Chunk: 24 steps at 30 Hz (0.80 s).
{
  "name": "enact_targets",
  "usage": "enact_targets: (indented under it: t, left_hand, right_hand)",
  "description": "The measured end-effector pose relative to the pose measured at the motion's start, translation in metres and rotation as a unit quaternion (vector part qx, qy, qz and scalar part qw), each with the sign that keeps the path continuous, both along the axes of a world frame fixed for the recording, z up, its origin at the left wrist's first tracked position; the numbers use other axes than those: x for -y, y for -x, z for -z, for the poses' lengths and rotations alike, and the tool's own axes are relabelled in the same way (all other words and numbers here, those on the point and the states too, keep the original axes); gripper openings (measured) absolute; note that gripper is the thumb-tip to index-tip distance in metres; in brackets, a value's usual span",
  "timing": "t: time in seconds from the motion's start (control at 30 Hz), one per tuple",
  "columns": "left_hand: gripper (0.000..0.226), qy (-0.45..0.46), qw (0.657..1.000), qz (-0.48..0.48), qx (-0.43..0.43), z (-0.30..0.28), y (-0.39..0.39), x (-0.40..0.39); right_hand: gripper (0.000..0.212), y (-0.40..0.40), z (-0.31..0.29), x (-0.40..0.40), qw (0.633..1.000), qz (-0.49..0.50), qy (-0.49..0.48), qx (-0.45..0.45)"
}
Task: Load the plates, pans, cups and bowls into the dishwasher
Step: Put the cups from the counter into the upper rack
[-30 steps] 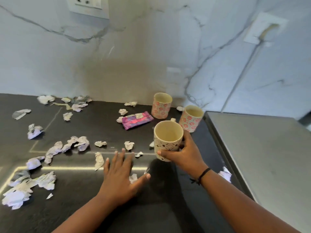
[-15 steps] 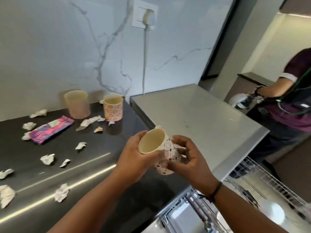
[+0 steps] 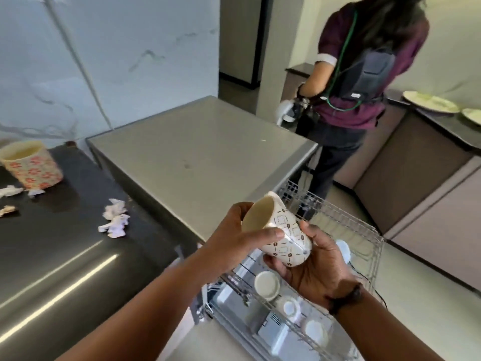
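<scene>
Grey steel worktop [image 3: 200,152] fills the middle of our view, its near right corner above the pulled-out rack. Left of it runs the dark counter [image 3: 65,246], glossy, with light streaks across it. Along the far right we note a second counter [image 3: 447,123] carrying two pale plates [image 3: 429,101]. A person [image 3: 364,82] in a purple top stands at the far right, back to us, a dark pack strapped on with a green cable.

Near right, below our hands, the wire dishwasher rack [image 3: 364,235] sits open; several white cups [image 3: 266,282] are already in it, upturned, bases showing.

On the dark counter, far left, a cup with red flowers [image 3: 31,165] stands upright. Crumpled paper scraps [image 3: 114,217] lie nearer, with more bits at the left edge.

We hold the patterned cup [image 3: 283,235] in the air over the rack's near left corner, tipped on its side, mouth turned left and toward us. Our left hand [image 3: 234,235] grips it at the rim end, thumb lying across the outer wall. Our right hand [image 3: 315,267] cradles the base from below, fingers curled under it and thumb on the side. A dark band circles the right wrist [image 3: 346,298].
</scene>
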<state>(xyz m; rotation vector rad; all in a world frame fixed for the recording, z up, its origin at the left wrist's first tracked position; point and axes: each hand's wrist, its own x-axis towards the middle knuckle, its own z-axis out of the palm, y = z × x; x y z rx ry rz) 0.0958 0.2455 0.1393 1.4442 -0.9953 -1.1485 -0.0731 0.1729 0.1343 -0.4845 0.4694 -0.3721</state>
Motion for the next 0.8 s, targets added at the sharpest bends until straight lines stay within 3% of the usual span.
enact_targets:
  t: [0.17,0.3,0.4,0.53,0.57,0.67,0.8]
  left_hand:
    - [0.092,-0.11,0.96,0.128,0.223,0.034,0.037,0.036]
    - [0.102,-0.19,0.894,0.117,0.389,0.075,0.048,0.031]
    - [0.081,-0.271,0.842,0.098,0.455,0.112,0.042,0.007]
    - [0.075,-0.342,0.768,0.099,0.532,0.151,0.019,-0.034]
    - [0.077,-0.349,0.756,0.097,0.545,0.158,0.013,-0.04]
    - [0.08,-0.372,0.744,0.094,0.546,0.178,-0.003,-0.05]
    - [0.073,-0.377,0.765,0.088,0.515,0.198,-0.005,-0.044]
  right_hand:
    - [0.05,0.068,0.032,0.039,0.988,0.058,-0.012,-0.146]
    - [0.072,0.085,0.055,0.062,0.943,0.033,0.104,-0.315]
    - [0.073,0.08,0.081,0.074,0.87,-0.003,0.271,-0.411]
    - [0.079,0.055,0.118,0.087,0.67,-0.14,0.529,-0.501]
    - [0.083,0.048,0.124,0.089,0.65,-0.16,0.546,-0.504]
    - [0.091,0.022,0.139,0.092,0.657,-0.177,0.539,-0.496]
    - [0.091,-0.022,0.153,0.101,0.592,-0.215,0.593,-0.501]
